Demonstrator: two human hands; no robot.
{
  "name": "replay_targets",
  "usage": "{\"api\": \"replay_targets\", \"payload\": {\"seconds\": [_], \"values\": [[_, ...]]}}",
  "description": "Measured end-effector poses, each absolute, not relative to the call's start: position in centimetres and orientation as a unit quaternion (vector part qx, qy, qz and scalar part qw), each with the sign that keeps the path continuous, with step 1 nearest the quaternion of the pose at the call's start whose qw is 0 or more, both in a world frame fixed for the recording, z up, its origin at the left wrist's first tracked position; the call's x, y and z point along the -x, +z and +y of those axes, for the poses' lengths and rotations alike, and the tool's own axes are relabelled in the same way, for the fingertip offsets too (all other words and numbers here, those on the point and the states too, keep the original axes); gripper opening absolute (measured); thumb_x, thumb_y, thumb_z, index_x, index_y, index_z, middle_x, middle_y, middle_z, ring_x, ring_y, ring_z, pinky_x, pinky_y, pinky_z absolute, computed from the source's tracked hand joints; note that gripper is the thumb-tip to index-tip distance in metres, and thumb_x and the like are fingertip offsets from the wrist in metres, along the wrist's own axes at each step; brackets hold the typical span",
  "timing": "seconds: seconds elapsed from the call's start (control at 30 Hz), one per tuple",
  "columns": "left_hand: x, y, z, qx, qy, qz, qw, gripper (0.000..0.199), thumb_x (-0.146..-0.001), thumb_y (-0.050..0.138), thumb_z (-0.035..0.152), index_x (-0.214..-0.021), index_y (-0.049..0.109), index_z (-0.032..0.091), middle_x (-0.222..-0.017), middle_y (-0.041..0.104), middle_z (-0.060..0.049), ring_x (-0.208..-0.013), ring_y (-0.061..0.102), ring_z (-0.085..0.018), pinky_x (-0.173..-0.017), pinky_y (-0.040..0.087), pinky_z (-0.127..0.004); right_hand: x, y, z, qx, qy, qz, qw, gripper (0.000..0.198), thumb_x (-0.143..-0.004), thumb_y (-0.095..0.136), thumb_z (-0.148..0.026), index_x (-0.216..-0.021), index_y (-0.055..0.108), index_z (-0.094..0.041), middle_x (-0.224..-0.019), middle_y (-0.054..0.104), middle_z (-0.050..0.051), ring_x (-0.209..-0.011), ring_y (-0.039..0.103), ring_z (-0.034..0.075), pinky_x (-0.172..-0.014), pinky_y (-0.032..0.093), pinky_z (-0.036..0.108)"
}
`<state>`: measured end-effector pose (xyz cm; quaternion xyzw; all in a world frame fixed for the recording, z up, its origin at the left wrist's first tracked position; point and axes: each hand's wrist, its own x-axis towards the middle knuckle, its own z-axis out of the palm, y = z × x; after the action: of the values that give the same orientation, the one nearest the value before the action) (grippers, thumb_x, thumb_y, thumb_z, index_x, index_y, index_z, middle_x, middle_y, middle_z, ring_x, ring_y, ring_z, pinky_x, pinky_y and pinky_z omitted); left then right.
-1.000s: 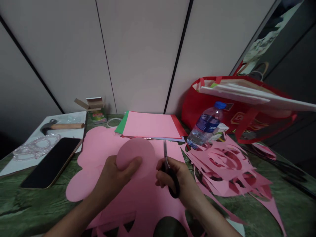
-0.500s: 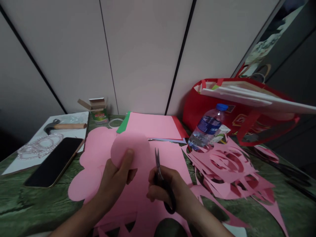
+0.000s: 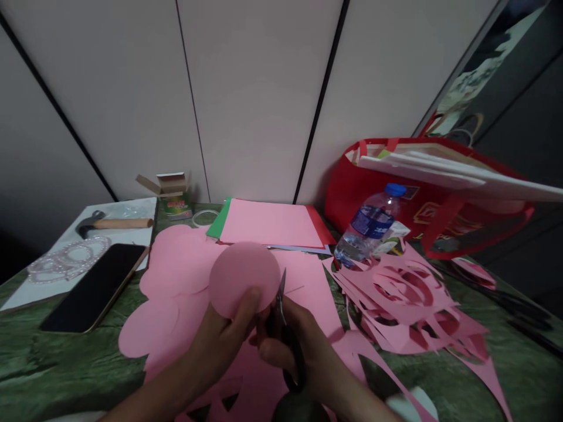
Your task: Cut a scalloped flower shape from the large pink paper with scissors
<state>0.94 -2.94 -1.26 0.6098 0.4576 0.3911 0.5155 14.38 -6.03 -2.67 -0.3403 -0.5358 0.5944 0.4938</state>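
On the green table [image 3: 53,363], our left hand [image 3: 222,343] pinches a pink paper circle [image 3: 244,278]. Our right hand [image 3: 292,346], gripping scissors [image 3: 285,328], has moved in, blades now meeting the circle's right edge.

No lettering can be made out. The small green cardboard box [image 3: 175,205] at eleven o'clock carries a red-and-white print, and the clear plastic water bottle [image 3: 368,228] (blue label) at one o'clock shows blurred white marks.
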Motion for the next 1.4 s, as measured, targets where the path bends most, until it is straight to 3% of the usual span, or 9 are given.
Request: {"api": "replay_targets", "payload": {"seconds": [0.1, 0.37, 0.7, 1.4], "values": [[-1.1, -1.1, -3.1, -0.617, 0.390, 0.447, 0.517, 0.033, -0.080, 0.047, 0.041, -0.055, 0.052, 0.019, -0.049, 0.051, 0.004, -0.048, 0.048, -0.011, -0.045, 0.038, -0.020, -14.5, -2.7, -6.0, 0.343, 0.589, -0.533, 0.502, 0.032, -0.071, 0.065, -0.043, -0.085, 0.053, -0.017, -0.071, 0.046, -0.002, -0.061, 0.039, 0.011, -0.061, 0.037, 0.026], [-1.7, 0.0, -3.6, -0.583, 0.425, 0.466, 0.512, 0.038, -0.076, 0.046, 0.043, -0.045, 0.043, 0.021, -0.041, 0.042, 0.005, -0.041, 0.042, -0.010, -0.039, 0.036, -0.021, -14.4, -2.5, -6.3, 0.343, 0.586, -0.550, 0.486, 0.030, -0.070, 0.065, -0.043, -0.078, 0.052, -0.018, -0.066, 0.043, -0.004, -0.058, 0.038, 0.011, -0.059, 0.037, 0.025], [-1.6, 0.6, -3.8, -0.601, 0.387, 0.478, 0.510, 0.037, -0.073, 0.051, 0.040, -0.041, 0.044, 0.022, -0.040, 0.049, 0.003, -0.041, 0.049, -0.013, -0.043, 0.042, -0.022, -14.4, -2.6, -6.2, 0.357, 0.597, -0.531, 0.484, 0.034, -0.065, 0.068, -0.045, -0.081, 0.054, -0.018, -0.066, 0.043, -0.004, -0.057, 0.040, 0.011, -0.058, 0.036, 0.024], [-1.9, -0.1, -4.1, -0.579, 0.406, 0.513, 0.486, 0.038, -0.074, 0.047, 0.044, -0.043, 0.046, 0.022, -0.038, 0.048, 0.004, -0.040, 0.047, -0.013, -0.042, 0.041, -0.023, -14.3, -2.7, -6.2, 0.351, 0.607, -0.512, 0.496, 0.032, -0.066, 0.068, -0.044, -0.075, 0.053, -0.017, -0.066, 0.054, 0.000, -0.061, 0.050, 0.014, -0.054, 0.037, 0.024]]}}
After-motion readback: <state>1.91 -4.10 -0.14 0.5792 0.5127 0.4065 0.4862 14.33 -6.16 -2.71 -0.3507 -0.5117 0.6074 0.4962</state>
